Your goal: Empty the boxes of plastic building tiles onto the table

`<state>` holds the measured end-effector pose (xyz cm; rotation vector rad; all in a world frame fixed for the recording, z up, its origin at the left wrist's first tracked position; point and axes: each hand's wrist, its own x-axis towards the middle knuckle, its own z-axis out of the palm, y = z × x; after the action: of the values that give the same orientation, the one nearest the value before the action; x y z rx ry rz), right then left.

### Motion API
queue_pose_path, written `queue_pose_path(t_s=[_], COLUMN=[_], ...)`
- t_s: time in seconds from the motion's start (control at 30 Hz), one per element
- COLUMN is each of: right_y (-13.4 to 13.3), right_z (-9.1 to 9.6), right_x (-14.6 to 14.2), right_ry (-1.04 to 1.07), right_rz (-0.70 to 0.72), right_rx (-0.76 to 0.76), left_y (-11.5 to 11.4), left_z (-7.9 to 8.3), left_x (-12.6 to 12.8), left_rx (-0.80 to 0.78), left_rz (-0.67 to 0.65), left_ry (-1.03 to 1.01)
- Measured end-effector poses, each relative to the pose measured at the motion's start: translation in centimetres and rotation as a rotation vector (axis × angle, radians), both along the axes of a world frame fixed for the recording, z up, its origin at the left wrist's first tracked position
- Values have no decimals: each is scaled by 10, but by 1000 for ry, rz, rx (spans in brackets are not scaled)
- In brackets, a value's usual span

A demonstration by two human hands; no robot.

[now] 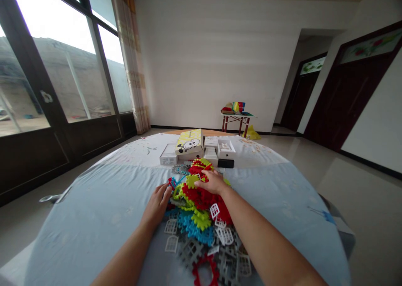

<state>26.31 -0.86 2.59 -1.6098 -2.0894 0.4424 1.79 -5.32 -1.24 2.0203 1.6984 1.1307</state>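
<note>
A heap of plastic building pieces lies on the table in front of me, with red pieces (201, 197), lime-green gears (201, 220), blue gears (191, 227) and grey lattice pieces (191, 250) mixed together. My left hand (158, 202) rests against the heap's left edge, fingers stretched beside a small blue-and-red piece. Over the upper right of the heap lies my right hand (214, 182), thumb and fingers apart, touching lime-green and red pieces. Its fingertips are partly lost among them. White window-frame pieces (224, 235) and a red ring gear (205, 271) lie nearer to me.
Behind the heap stand a yellow-and-white box (190, 143), a white box (168, 154), an open white box (226, 149) and a black box (226, 163). A light blue cloth (109, 219) covers the round table. A small side table (238, 115) stands by the far wall.
</note>
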Motion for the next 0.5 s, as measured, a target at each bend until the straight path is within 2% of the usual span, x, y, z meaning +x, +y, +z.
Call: queue_pose_path(t_s=[0.1, 0.23, 0.33, 0.5], right_y=[-3, -21, -50, -108], right_z=[3, 5, 3, -6], right_x=[11, 41, 65, 92], right_ry=[135, 235, 202, 56], right_rz=[83, 97, 126, 131], right_rx=[47, 127, 128, -16], left_y=[-1, -2, -3, -5], left_z=[1, 0, 0, 1], left_x=[0, -3, -4, -2], left_rx=[11, 31, 54, 103], left_rz=[9, 40, 59, 70], left_ry=[10, 28, 33, 60])
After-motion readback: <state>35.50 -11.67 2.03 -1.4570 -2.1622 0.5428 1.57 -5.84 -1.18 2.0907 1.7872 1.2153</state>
